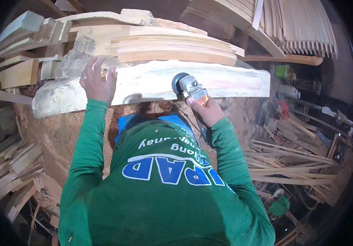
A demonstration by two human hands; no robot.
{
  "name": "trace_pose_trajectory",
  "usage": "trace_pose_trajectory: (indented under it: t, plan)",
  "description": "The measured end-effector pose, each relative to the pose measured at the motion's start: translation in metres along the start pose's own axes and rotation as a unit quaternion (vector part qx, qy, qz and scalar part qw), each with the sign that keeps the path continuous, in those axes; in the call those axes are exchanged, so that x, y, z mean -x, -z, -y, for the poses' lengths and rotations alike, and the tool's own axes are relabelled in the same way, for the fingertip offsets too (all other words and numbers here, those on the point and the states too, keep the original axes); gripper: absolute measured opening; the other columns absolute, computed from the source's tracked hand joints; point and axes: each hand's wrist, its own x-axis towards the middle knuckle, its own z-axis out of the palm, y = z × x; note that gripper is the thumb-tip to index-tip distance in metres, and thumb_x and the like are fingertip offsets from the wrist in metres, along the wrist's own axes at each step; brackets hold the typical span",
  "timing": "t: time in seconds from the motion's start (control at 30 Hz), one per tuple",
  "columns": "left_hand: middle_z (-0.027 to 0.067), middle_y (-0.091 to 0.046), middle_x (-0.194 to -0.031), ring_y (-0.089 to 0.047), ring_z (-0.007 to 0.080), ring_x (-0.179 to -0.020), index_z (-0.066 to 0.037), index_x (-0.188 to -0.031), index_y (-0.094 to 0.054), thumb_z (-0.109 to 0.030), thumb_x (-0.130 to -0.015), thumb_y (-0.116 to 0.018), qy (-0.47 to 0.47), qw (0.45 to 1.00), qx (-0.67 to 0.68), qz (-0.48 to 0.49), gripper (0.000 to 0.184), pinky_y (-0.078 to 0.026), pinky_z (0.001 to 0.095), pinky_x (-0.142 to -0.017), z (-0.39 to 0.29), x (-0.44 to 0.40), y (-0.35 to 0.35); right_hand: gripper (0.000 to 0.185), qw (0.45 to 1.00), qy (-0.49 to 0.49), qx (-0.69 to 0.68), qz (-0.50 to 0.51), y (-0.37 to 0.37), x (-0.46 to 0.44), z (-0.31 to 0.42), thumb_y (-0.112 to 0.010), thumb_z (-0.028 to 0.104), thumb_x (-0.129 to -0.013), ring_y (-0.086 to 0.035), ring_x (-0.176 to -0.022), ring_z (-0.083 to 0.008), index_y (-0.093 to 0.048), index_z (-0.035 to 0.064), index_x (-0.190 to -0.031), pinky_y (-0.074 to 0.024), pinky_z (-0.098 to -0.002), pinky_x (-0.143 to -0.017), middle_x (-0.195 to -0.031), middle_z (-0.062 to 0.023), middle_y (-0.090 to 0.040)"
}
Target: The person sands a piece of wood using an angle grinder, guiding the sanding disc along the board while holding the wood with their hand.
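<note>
I am gripping the angle grinder (193, 85) in my right hand (209, 111), presumably for control, and spreading my empty left hand (98, 84) over the pale board (147, 84), contact unclear

Left hand (97, 84) loose, right hand (210, 111) curled

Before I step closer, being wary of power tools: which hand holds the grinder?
The right hand, gripping the grinder over the long pale slab; the left hand, farther left along it, holds no tool.
</note>
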Motion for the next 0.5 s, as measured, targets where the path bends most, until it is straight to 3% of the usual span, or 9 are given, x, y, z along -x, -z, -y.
trace_pose_trajectory:
  t: [0.13,0.3,0.43,0.5]
  plan:
    - [0.0124,-0.054,-0.153,-0.048,0.0359,-0.144,-0.015,-0.143,-0.065,-0.042,-0.099,-0.073,0.005,1.0,0.022,-0.011,0.053,-0.028,0.0586,-0.121,0.009,0.003,0.004,0.061,0.997,0.02,0.012,0.067,-0.04,-0.003,0.012,-0.083,0.048,-0.093,-0.073,-0.105,-0.0193,-0.072,-0.0002,-0.128,-0.0546,-0.0351,-0.097,-0.114,-0.0116,-0.079]
    - [0.0127,-0.056,-0.152,-0.048,0.0353,-0.143,-0.017,-0.144,-0.065,-0.042,-0.097,-0.073,-0.008,0.999,0.046,-0.006,0.054,-0.028,0.0567,-0.122,0.014,0.012,0.005,0.09,0.978,0.045,0.178,0.102,-0.082,-0.008,0.035,-0.077,0.07,-0.086,-0.074,-0.114,-0.0427,-0.066,-0.006,-0.134,-0.0554,-0.0481,-0.101,-0.118,-0.0314,-0.075]
    - [0.0135,-0.057,-0.152,-0.049,0.0349,-0.143,-0.016,-0.141,-0.067,-0.041,-0.097,-0.072,-0.019,0.997,0.078,0.017,0.051,-0.029,0.0549,-0.121,0.005,0.018,0.012,0.093,0.977,0.035,0.187,0.1,-0.096,-0.009,0.037,-0.077,0.069,-0.087,-0.073,-0.114,-0.0451,-0.062,-0.0082,-0.136,-0.055,-0.0485,-0.101,-0.117,-0.0326,-0.075]
    - [0.0145,-0.059,-0.149,-0.05,0.0349,-0.142,-0.016,-0.139,-0.068,-0.041,-0.096,-0.072,-0.034,0.996,0.083,0.029,0.05,-0.03,0.0541,-0.12,-0.004,0.021,0.012,0.086,0.986,0.023,0.152,0.068,-0.084,0.001,0.036,-0.08,0.064,-0.087,-0.074,-0.113,-0.0406,-0.064,-0.0069,-0.134,-0.0558,-0.0457,-0.1,-0.116,-0.0293,-0.076]
